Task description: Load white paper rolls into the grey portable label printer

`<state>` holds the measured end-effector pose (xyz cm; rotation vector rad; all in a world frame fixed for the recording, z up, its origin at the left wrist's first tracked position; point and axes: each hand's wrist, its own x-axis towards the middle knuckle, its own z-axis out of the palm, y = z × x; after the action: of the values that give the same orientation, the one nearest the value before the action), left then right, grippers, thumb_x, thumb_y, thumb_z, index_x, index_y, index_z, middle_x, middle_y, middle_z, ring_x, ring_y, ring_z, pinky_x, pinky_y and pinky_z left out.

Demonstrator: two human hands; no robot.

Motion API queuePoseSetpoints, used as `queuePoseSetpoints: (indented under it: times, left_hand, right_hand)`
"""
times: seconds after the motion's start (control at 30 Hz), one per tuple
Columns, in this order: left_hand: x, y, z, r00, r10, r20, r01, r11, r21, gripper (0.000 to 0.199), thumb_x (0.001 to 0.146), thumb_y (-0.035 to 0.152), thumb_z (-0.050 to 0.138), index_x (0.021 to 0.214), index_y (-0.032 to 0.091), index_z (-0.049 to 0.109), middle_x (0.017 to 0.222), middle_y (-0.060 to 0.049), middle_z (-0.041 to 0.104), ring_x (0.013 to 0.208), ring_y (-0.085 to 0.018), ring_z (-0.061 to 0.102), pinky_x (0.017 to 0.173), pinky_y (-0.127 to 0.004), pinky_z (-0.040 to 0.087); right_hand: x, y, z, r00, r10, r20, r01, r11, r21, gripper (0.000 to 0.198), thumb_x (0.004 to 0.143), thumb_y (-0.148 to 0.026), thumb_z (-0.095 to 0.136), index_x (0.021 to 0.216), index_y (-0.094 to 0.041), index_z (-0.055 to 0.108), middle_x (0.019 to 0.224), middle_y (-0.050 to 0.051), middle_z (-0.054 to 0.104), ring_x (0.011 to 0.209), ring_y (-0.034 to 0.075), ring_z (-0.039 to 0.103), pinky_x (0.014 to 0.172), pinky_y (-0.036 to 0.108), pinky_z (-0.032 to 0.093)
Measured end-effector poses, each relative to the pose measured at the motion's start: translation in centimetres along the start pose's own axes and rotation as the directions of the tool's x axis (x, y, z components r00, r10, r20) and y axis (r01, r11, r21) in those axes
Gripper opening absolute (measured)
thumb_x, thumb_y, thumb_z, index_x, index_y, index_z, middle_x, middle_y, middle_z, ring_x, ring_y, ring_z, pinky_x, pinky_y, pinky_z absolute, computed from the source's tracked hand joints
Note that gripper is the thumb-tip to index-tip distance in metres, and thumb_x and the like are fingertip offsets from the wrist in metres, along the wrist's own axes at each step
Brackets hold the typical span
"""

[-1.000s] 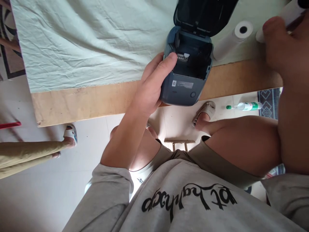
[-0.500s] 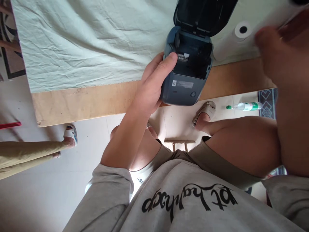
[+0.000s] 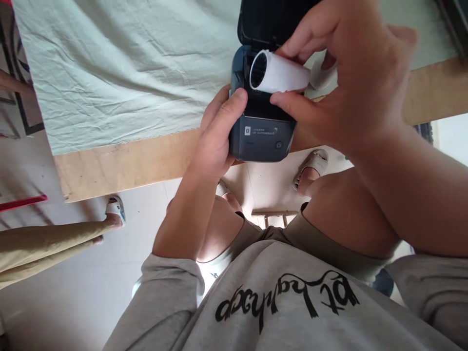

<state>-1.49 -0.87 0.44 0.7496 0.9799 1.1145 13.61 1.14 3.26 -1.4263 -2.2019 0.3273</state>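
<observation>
My left hand [image 3: 221,129] grips the left side of a dark blue-grey portable printer [image 3: 261,141], its thumb over the edge of the paper bay. The printer's black lid [image 3: 272,22] stands raised at the far side. Between the thumb and fingers of my right hand [image 3: 351,83] is a white paper roll [image 3: 287,73], tilted over the open bay. Its near end shows a wide dark core. Behind my right fingers, a second white roll [image 3: 323,73] is partly visible on the table. A label and a power button show on the printer's front.
A pale green cloth [image 3: 127,73] covers the table, leaving a bare wooden edge [image 3: 127,170] at the front. Another person's leg [image 3: 54,239] is at the left. A small wooden stool [image 3: 274,214] stands below. A dark object [image 3: 455,24] lies at the upper right.
My right hand has come in from the right with the paper roll, bringing it over the printer's bay. The printer has shifted slightly left in view, still in my left hand.
</observation>
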Motion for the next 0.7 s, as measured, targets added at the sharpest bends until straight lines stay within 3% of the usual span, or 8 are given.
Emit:
queuePoseSetpoints:
  times: [0.17,0.27,0.37,0.5,0.6,0.7]
  left_hand:
    - [0.0,0.1,0.0,0.999,0.027,0.026,-0.025,0.998,-0.063,0.015,0.07,0.037,0.049,0.075,0.023,0.052,0.07,0.0,0.056,0.054,-0.007,0.047,0.047,-0.021,0.034]
    - [0.0,0.1,0.1,0.999,0.025,0.022,-0.024,0.999,-0.039,0.019,0.071,0.038,0.046,0.078,0.022,0.052,0.072,-0.001,0.056,0.056,-0.008,0.046,0.049,-0.022,0.033]
    - [0.0,0.3,0.3,0.999,0.032,0.022,-0.032,0.999,-0.012,0.02,0.071,0.038,0.045,0.08,0.021,0.051,0.075,-0.003,0.056,0.064,-0.012,0.05,0.052,-0.024,0.034]
    - [-0.4,0.5,0.6,0.989,0.149,-0.011,-0.15,0.989,-0.013,0.015,0.07,0.026,0.045,0.085,0.024,0.048,0.075,-0.001,0.054,0.067,-0.012,0.05,0.059,-0.025,0.037]
    - [-0.4,0.4,0.5,0.984,0.177,0.024,-0.177,0.984,0.01,0.027,0.063,0.017,0.052,0.089,0.027,0.048,0.08,0.001,0.054,0.073,-0.012,0.051,0.066,-0.024,0.039]
    - [-0.2,0.3,-0.1,0.987,0.147,0.073,-0.151,0.987,0.062,0.036,0.058,0.017,0.058,0.09,0.029,0.05,0.087,0.001,0.056,0.081,-0.015,0.053,0.072,-0.026,0.041]
  right_hand:
    - [0.1,0.5,0.2,0.995,-0.098,-0.016,0.097,0.992,-0.077,0.03,0.072,-0.041,0.037,0.093,-0.021,0.047,0.098,-0.007,0.048,0.092,0.004,0.046,0.077,0.021,0.039]
    - [-0.2,0.5,0.1,0.982,-0.173,-0.082,0.165,0.982,-0.088,0.023,0.075,-0.033,0.033,0.085,-0.021,0.05,0.094,-0.009,0.049,0.093,0.002,0.045,0.085,0.023,0.039]
    - [-0.9,0.2,0.1,0.97,-0.212,-0.121,0.197,0.972,-0.129,0.023,0.075,-0.034,0.032,0.081,-0.022,0.051,0.09,-0.008,0.05,0.089,0.003,0.045,0.082,0.025,0.039]
    - [-1.8,-0.2,0.5,0.959,-0.282,-0.037,0.275,0.952,-0.131,0.017,0.07,-0.032,0.04,0.081,-0.026,0.052,0.091,-0.01,0.05,0.085,0.003,0.045,0.077,0.025,0.038]
    - [-2.1,-0.3,0.6,0.934,-0.356,-0.001,0.355,0.931,-0.08,0.023,0.066,-0.038,0.046,0.086,-0.027,0.052,0.096,-0.01,0.05,0.084,0.004,0.044,0.079,0.025,0.037]
    - [-2.1,-0.5,0.1,0.957,-0.258,-0.133,0.264,0.964,0.028,0.023,0.068,-0.038,0.044,0.081,-0.021,0.049,0.092,-0.005,0.049,0.084,0.002,0.043,0.075,0.02,0.037]
